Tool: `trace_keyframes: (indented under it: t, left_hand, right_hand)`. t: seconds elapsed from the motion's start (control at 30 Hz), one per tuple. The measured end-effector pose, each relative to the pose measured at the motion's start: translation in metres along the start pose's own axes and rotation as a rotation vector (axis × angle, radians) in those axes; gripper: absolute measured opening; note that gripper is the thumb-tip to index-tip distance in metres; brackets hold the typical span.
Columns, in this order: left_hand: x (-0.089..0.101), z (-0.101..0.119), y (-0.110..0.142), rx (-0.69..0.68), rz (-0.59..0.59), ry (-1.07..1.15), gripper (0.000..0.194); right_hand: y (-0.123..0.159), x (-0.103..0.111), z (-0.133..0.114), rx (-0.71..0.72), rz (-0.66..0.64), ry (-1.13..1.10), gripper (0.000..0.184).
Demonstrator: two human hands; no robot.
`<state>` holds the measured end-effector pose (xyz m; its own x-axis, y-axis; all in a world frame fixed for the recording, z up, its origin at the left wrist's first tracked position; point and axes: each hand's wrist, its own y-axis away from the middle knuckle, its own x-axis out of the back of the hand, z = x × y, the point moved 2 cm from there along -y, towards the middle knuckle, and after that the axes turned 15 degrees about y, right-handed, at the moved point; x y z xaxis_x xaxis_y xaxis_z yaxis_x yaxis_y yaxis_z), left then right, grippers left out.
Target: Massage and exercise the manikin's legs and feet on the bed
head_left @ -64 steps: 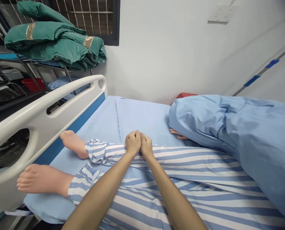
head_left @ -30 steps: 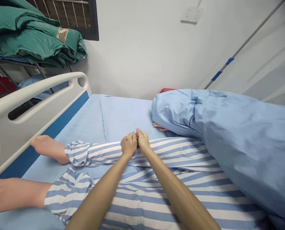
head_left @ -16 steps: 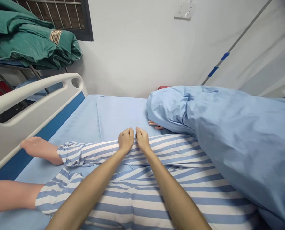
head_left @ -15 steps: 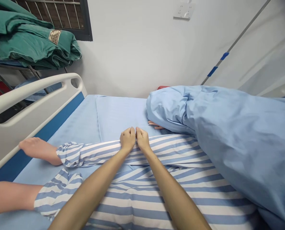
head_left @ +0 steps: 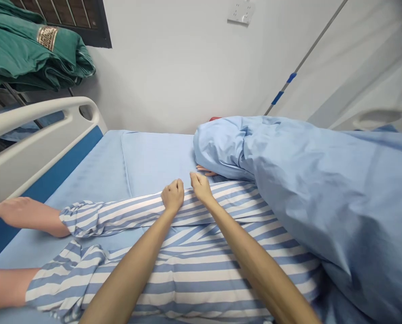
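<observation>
My left hand (head_left: 173, 195) is closed in a fist over the far leg of the blue-and-white striped trousers (head_left: 207, 281). Close to its right, my right hand (head_left: 201, 186) makes another fist at the far edge of the same leg, with a small gap between the two. No object shows in either fist; both palms are hidden. The trousers are on a lying figure whose bare foot (head_left: 28, 215) points left. From under a bunched blue quilt (head_left: 298, 180), the fingertips of the figure's hand (head_left: 205, 171) peek out beside my right hand.
The bed has a light blue sheet (head_left: 156, 157) and a white-and-blue end board (head_left: 45, 148) on the left. Behind it lies a folded green cover (head_left: 38, 54) on a rack. A wall socket (head_left: 241, 12) and a metal pole (head_left: 309, 56) are at the back.
My fists have moved apart from being side by side, the right one rising slightly. The whole view has shifted, so the bed and quilt appear further left.
</observation>
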<state>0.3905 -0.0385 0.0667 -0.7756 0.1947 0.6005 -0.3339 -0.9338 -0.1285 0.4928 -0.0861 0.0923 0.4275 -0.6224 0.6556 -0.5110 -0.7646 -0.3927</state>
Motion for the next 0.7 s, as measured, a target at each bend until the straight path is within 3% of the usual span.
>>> trace_keyframes:
  t: [0.17,0.33,0.4,0.57,0.7]
  left_hand:
    - [-0.002,0.016,-0.003,0.001,-0.024,0.073,0.043]
    - [-0.023,0.045,-0.003,-0.036,-0.038,0.231,0.045]
    - [-0.032,0.046,-0.001,0.001,-0.026,0.210,0.044]
    - [-0.038,0.038,-0.001,-0.014,-0.058,0.179,0.041]
    - [-0.035,0.051,-0.010,-0.005,-0.078,0.248,0.038]
  right_hand:
    - [0.006,-0.003,0.016,-0.047,0.017,-0.027,0.044]
    - [-0.001,-0.002,0.021,-0.161,0.061,-0.205,0.040]
    - [-0.004,0.008,0.022,-0.187,0.103,-0.174,0.041]
    - [-0.007,0.033,0.030,-0.043,0.142,-0.002,0.043]
    - [-0.008,0.033,0.048,-0.100,0.104,0.006,0.046]
